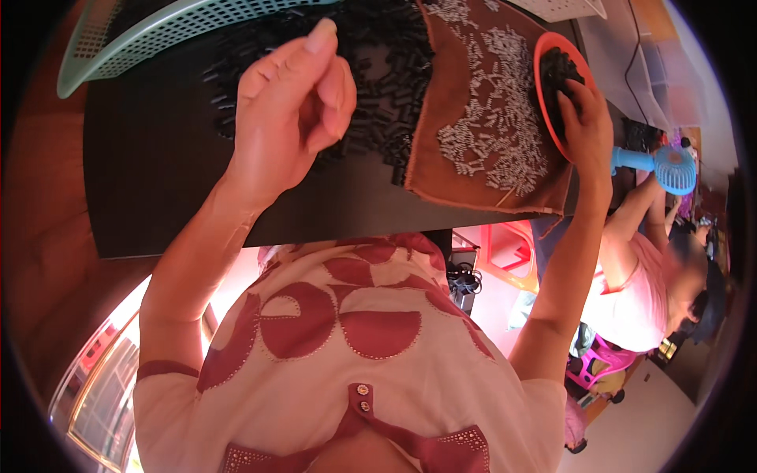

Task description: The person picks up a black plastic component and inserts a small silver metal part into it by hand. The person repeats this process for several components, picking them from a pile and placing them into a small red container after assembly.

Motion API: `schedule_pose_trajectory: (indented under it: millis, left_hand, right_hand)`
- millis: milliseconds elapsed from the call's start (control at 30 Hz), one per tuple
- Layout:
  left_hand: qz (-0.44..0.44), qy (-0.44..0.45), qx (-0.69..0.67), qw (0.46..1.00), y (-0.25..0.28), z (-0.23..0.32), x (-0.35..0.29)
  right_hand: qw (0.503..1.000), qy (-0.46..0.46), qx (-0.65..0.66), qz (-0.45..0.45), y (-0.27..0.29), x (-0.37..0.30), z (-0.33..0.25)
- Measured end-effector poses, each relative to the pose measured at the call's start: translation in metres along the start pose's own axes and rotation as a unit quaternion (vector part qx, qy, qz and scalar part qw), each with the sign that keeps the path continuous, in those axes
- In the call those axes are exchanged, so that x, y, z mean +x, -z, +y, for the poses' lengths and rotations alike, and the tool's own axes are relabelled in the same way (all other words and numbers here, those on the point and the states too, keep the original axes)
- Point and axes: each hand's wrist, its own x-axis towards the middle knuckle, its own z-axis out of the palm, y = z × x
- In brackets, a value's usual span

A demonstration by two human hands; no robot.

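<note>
My left hand (288, 110) is raised above the black table (158, 173) with its fingers curled against the thumb; nothing shows in it. Just behind it lies a heap of short black tube pieces (378, 87). To the right, a brown cloth (441, 169) is strewn with several small white cylinders (489, 126). My right hand (587, 118) reaches into an orange bowl (544, 47) at the table's right edge, its fingers dug into and closed on the black pieces (561, 69) that fill it.
A teal perforated plastic basket (142, 39) leans at the table's far left. A blue hand-held fan (670, 167) sits right of the bowl. Another person in pink (646, 292) sits at the right. An orange-red stool (509, 248) stands under the table.
</note>
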Motion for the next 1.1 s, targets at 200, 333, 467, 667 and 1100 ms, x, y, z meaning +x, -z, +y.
schedule_pose_trajectory:
  millis: [200,333,467,667,1100]
  left_hand:
    - [0.054,-0.047,-0.029,0.997,0.005,0.012,0.001]
    - [0.061,-0.048,-0.047,0.996,0.008,0.012,0.002]
    - [0.067,-0.050,-0.058,0.995,0.012,0.011,0.004]
    - [0.104,-0.031,-0.130,0.986,0.009,0.014,0.001]
    - [0.077,0.045,-0.008,0.996,0.005,0.010,-0.003]
  right_hand:
    - [0.980,0.079,0.183,-0.007,0.000,0.014,-0.098]
    - [0.955,0.197,0.205,-0.084,-0.027,0.023,-0.155]
    - [0.944,0.239,0.202,-0.106,-0.042,0.031,-0.174]
    - [0.945,0.259,0.139,-0.145,-0.051,0.040,-0.189]
    - [0.935,0.165,0.271,-0.160,-0.014,0.021,-0.185]
